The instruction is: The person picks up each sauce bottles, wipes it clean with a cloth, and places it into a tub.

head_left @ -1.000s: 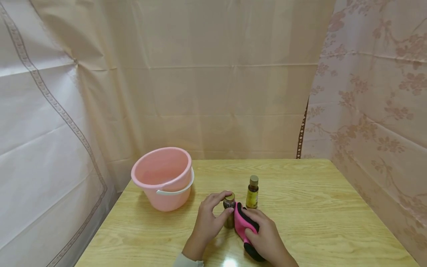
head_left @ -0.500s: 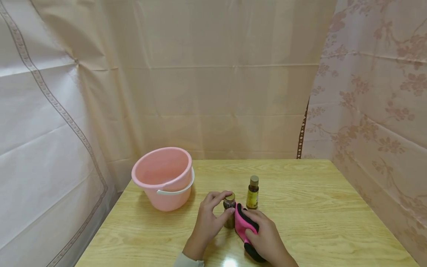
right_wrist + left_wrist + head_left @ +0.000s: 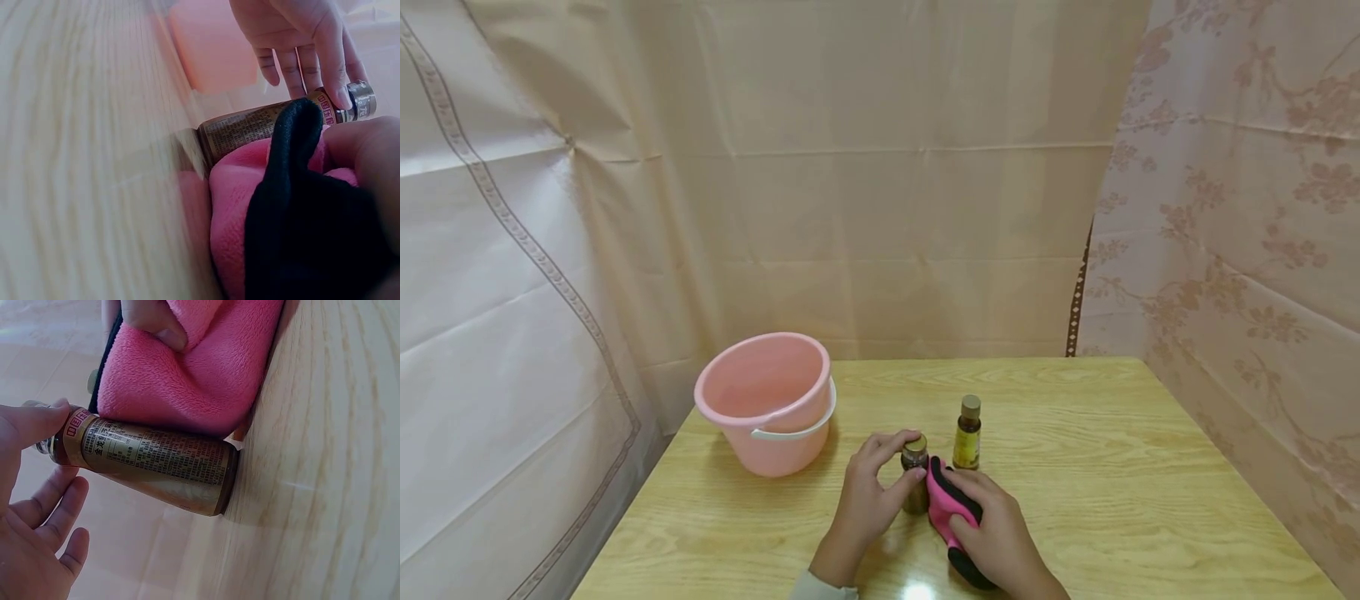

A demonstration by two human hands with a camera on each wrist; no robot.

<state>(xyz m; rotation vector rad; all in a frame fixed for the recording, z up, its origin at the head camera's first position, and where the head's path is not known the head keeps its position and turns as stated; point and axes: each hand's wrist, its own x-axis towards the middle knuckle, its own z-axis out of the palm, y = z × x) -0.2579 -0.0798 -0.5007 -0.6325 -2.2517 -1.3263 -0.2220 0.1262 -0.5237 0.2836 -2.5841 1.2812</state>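
A small brown glass bottle (image 3: 915, 492) with a gold cap stands upright on the table. My left hand (image 3: 868, 492) holds it by the neck between thumb and fingers; the left wrist view shows small print on its label (image 3: 150, 456). In my right hand (image 3: 1000, 533) is a bunched pink cloth (image 3: 946, 504) with black edging, gripped between thumb and fingers. The cloth (image 3: 181, 381) lies against the bottle's side in the left wrist view. A second brown bottle (image 3: 967, 442), with a yellow label and gold cap, stands just behind the right hand.
A pink bucket (image 3: 775, 450) with a white handle (image 3: 797, 432) stands at the table's left side. The wooden table (image 3: 1112, 467) ends at a beige curtain (image 3: 880, 250) behind. Patterned cloth (image 3: 1262, 250) hangs on the right, pale cloth on the left.
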